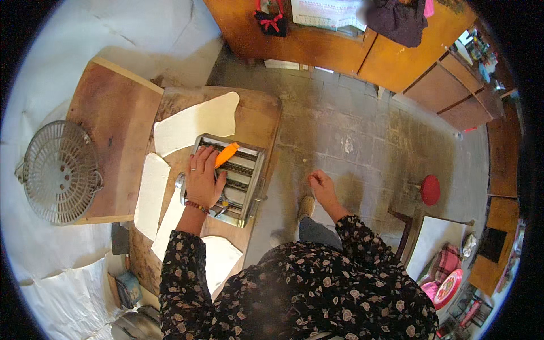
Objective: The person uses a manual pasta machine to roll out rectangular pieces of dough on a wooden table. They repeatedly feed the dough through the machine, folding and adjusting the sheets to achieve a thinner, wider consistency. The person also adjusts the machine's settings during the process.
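A metal pasta machine (242, 170) with several rollers lies on the wooden table. My left hand (204, 178) rests on its left part, fingers spread, beside an orange object (226, 154), perhaps a handle, lying across the rollers; whether the fingers grip anything is hidden. Flat dough sheets surround the machine: one above it (197, 121), one to its left (152, 195), one below that hand (170, 229) and another near my left sleeve (221, 259). My right hand (321, 187) hangs over the floor, right of the table, its fingers curled; nothing shows in it.
A round openwork plastic basket (61, 172) stands on a wooden board (114, 140) at the left. Orange-brown wooden cabinets (340, 53) line the top of the view. A red round stool (430, 190) stands at the right, above a white-topped table (433, 238) holding cloths and a red-rimmed plate (449, 289).
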Demonstrator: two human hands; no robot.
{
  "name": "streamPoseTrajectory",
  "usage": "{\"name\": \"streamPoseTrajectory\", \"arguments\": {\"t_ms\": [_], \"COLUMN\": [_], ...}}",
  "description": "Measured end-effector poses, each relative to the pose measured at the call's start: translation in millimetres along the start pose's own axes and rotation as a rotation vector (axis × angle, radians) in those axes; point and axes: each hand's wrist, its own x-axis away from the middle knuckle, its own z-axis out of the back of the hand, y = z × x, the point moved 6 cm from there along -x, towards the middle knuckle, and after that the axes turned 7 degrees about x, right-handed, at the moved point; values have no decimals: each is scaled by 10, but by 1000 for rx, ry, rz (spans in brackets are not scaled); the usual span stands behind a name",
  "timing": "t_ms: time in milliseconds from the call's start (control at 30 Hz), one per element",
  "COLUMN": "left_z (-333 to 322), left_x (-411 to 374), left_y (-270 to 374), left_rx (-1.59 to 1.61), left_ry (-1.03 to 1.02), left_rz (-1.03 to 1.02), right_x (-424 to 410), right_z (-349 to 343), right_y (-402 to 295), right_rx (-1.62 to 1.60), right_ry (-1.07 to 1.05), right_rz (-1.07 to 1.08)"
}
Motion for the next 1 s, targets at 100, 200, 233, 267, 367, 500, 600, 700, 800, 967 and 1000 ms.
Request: {"name": "streamPoseTrajectory", "arguments": {"t_ms": [100,200,233,267,367,500,600,700,800,967,1000], "left_z": [-33,-97,-97,-107,-89,-118,-140,-148,-152,-152,-151], "left_x": [-81,-133,-125,-146,-79,-104,-154,-131,-134,-133,-128], "left_y": [56,49,45,51,26,46,36,-7,-25,-16,-21], "left_rx": [22,8,10,15,18,21,26,31,42,33,29], "left_ry": [-43,-89,-93,-108,-111,-111,-126,-137,-135,-141,-141], "left_rz": [-48,-36,-35,-44,-19,-21,-16,1,0,-6,-9], "right_x": [-119,-198,-196,-202,-251,-314,-353,-345,-341,-377,-364], "right_z": [-315,-935,-1172,-1330,-1798,-2110,-2306,-2450,-2571,-2765,-2796], "right_y": [921,1590,1648,1716,1652,1298,1132,1102,1079,990,1000], "right_rx": [-47,-202,-276,-280,-277,-525,-880,-1097,-1227,-1349,-1357], "right_ry": [-216,-458,-536,-528,-602,-723,-728,-733,-705,-563,-534], "right_rz": [-240,-488,-571,-634,-760,-823,-880,-913,-918,-894,-896]}}
